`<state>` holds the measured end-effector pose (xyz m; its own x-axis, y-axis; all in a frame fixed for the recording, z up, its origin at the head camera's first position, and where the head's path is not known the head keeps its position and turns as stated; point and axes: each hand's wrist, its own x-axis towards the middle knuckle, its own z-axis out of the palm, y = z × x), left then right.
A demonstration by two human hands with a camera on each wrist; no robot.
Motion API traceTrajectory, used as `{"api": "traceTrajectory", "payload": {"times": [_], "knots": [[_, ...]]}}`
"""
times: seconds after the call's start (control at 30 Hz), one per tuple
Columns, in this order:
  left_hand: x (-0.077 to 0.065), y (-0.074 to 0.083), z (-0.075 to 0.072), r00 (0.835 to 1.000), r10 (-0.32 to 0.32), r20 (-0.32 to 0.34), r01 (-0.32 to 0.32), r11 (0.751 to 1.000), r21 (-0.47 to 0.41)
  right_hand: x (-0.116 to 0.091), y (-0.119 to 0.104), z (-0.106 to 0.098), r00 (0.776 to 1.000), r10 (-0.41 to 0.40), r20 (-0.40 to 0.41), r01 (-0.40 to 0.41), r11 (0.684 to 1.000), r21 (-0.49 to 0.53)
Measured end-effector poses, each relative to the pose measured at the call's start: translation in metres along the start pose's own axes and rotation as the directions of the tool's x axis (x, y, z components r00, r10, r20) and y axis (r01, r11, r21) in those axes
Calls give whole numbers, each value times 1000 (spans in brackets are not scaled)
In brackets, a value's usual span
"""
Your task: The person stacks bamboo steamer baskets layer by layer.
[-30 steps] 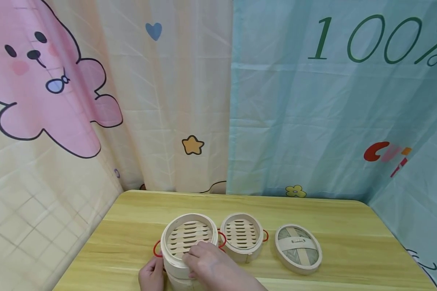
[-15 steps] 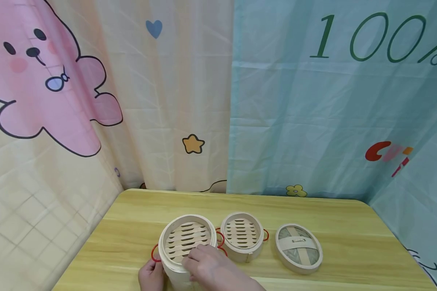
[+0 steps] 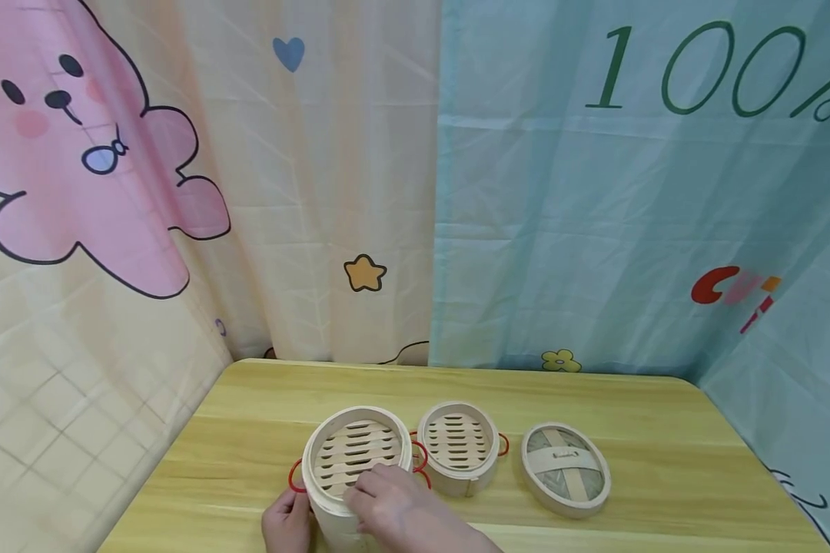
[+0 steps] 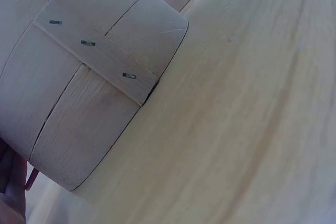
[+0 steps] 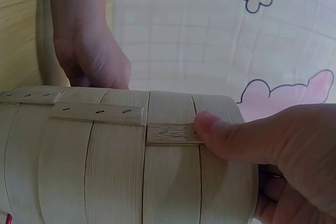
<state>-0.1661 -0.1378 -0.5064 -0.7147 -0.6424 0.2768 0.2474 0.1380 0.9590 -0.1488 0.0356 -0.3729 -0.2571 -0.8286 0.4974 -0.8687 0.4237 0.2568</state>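
I observed a bamboo steamer stack point(image 3: 339, 465) standing upright at the near side of the wooden table point(image 3: 678, 461), in front of the person. The right hand point(image 3: 397, 503) grasped its top tier at the rim, thumb pressed flat to the outer wall. The left hand point(image 3: 287, 524) lay against the stack's left side, just below a red handle point(image 3: 291, 478); whether its fingers gripped anything could not be determined. A smaller-looking single steamer point(image 3: 449, 482) was noted just beside the stack, to the right and farther back. The round lid point(image 3: 566, 470) lay apart, farther right.
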Motion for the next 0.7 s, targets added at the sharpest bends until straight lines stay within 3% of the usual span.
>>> {"api": "traceTrajectory", "payload": {"times": [0.2,0.47,0.7], "knots": [[-3,15,1,1000,3,-14,-4,1000,-14,1,-1,1,1000,5,-12,-5,1000,-18],[0,-4,-1,1000,-11,0,11,1000,6,1,-2,4,1000,4,-29,-5,1000,-25],[0,-6,-1,1000,-7,13,7,1000,-11,1,-2,4,1000,4,-31,-5,999,-51]]}}
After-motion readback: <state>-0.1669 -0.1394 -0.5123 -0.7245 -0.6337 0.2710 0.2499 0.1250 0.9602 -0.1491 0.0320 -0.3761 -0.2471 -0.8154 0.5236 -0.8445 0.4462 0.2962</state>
